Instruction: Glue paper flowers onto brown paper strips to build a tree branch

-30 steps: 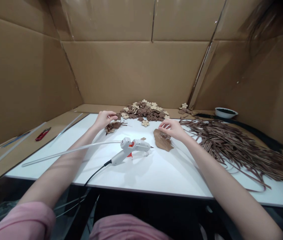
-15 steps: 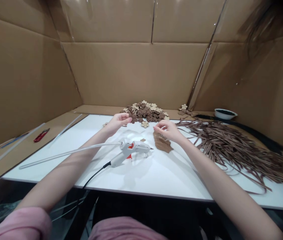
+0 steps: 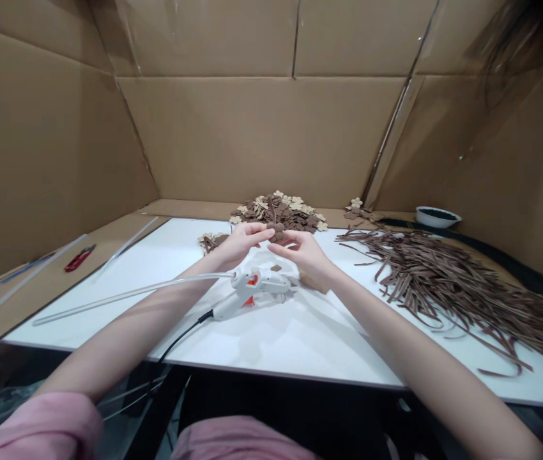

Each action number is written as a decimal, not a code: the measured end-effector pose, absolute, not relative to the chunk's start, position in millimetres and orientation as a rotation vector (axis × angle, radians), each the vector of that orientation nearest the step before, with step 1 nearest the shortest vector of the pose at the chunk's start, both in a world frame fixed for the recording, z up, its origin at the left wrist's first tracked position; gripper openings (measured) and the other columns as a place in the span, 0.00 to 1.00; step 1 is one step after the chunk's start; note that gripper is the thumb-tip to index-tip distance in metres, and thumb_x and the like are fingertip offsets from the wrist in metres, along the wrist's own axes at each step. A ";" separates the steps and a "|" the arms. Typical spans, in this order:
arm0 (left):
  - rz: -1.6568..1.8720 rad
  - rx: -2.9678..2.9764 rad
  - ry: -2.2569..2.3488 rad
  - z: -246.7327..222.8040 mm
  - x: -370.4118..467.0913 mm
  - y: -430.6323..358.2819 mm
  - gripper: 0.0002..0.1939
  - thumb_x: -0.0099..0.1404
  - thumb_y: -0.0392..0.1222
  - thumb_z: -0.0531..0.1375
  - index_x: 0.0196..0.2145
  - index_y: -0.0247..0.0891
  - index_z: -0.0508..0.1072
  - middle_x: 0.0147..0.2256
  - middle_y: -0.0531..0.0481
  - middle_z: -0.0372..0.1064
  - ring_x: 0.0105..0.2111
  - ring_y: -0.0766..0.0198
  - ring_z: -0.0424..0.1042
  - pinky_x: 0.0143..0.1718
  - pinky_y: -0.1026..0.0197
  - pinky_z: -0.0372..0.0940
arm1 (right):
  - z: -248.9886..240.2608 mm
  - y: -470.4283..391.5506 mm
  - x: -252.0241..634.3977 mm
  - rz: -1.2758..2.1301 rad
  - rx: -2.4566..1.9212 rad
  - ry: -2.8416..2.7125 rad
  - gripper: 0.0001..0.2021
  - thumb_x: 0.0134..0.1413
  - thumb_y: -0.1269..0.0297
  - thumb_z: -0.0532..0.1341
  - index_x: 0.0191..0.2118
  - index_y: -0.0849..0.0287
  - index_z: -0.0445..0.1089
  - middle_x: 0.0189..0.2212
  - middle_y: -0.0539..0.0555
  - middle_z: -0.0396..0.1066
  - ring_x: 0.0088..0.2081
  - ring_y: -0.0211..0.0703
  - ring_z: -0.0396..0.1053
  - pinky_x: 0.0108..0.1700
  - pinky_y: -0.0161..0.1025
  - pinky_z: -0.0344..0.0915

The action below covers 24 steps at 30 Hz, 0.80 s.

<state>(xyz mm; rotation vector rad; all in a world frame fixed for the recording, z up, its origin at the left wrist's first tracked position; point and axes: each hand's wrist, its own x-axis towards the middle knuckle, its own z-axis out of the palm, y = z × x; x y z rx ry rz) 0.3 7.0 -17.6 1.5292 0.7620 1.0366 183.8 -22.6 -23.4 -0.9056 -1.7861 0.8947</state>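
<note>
A small dark brown flower piece (image 3: 276,231) is held between my two hands above the white board, with a thin brown strip rising behind it. My left hand (image 3: 245,243) pinches its left side between thumb and fingers. The fingers of my right hand (image 3: 303,250) close on its right side. Just nearer to me lies a white glue gun (image 3: 252,291) with an orange trigger and a long clear glue stick. Behind my hands is a pile of brown and beige flower pieces (image 3: 285,214). A brown scrap (image 3: 317,281) is partly hidden under my right wrist.
Long brown strips (image 3: 444,275) spread over the right of the white board (image 3: 300,345). A white bowl (image 3: 437,218) stands at the back right, a red cutter (image 3: 79,259) at the left. Cardboard walls (image 3: 252,134) enclose the back and sides.
My hands have come together in the middle. My right hand has moved left from above the brown scrap and now grips the flower piece. A small group of pieces shows left of my left hand.
</note>
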 end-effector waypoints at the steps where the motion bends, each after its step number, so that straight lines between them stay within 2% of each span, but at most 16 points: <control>1: 1.033 1.502 0.744 -18.2 2.0 6.5 0.17 0.52 0.53 0.69 0.25 0.37 0.71 0.25 0.54 0.66 0.25 0.68 0.65 0.30 0.63 0.58 | -22.9 -24.1 181.2 0.937 -0.891 -1.750 0.17 0.47 0.52 0.68 0.36 0.62 0.76 0.35 0.57 0.78 0.36 0.44 0.74 0.38 0.39 0.69; 6: 1.109 1.406 0.755 -16.7 6.6 3.3 0.16 0.52 0.50 0.70 0.26 0.36 0.71 0.26 0.54 0.67 0.26 0.69 0.66 0.30 0.64 0.58 | -22.0 -27.0 179.6 1.017 -0.932 -1.653 0.17 0.43 0.50 0.69 0.28 0.62 0.75 0.27 0.56 0.76 0.30 0.44 0.72 0.32 0.38 0.67; 9: 1.196 1.377 0.807 -12.5 4.5 1.8 0.17 0.53 0.50 0.69 0.25 0.36 0.69 0.25 0.54 0.66 0.27 0.67 0.66 0.30 0.63 0.58 | -22.5 -25.2 184.7 0.961 -0.964 -1.705 0.15 0.44 0.52 0.68 0.24 0.61 0.75 0.24 0.54 0.75 0.28 0.42 0.71 0.32 0.37 0.66; 16: 1.225 1.384 0.805 -10.5 -10.3 8.2 0.17 0.50 0.51 0.70 0.27 0.36 0.72 0.27 0.51 0.68 0.28 0.67 0.66 0.31 0.62 0.60 | -33.4 -7.2 220.1 0.874 -1.125 -1.703 0.13 0.42 0.55 0.68 0.25 0.62 0.77 0.23 0.55 0.76 0.27 0.43 0.72 0.31 0.37 0.66; 19: 1.266 1.365 0.824 -11.1 -19.0 14.5 0.20 0.46 0.52 0.72 0.28 0.35 0.75 0.26 0.52 0.69 0.27 0.68 0.66 0.33 0.62 0.61 | -36.2 2.3 243.7 0.767 -1.243 -1.684 0.12 0.42 0.57 0.66 0.26 0.62 0.78 0.24 0.57 0.78 0.27 0.45 0.72 0.30 0.37 0.65; 24: 1.410 1.413 0.995 -15.5 -44.5 34.0 0.26 0.41 0.54 0.73 0.34 0.34 0.77 0.29 0.48 0.73 0.29 0.63 0.70 0.33 0.60 0.63 | -34.9 9.4 265.5 0.678 -1.295 -1.689 0.15 0.44 0.54 0.65 0.28 0.63 0.79 0.26 0.59 0.79 0.30 0.47 0.74 0.32 0.39 0.66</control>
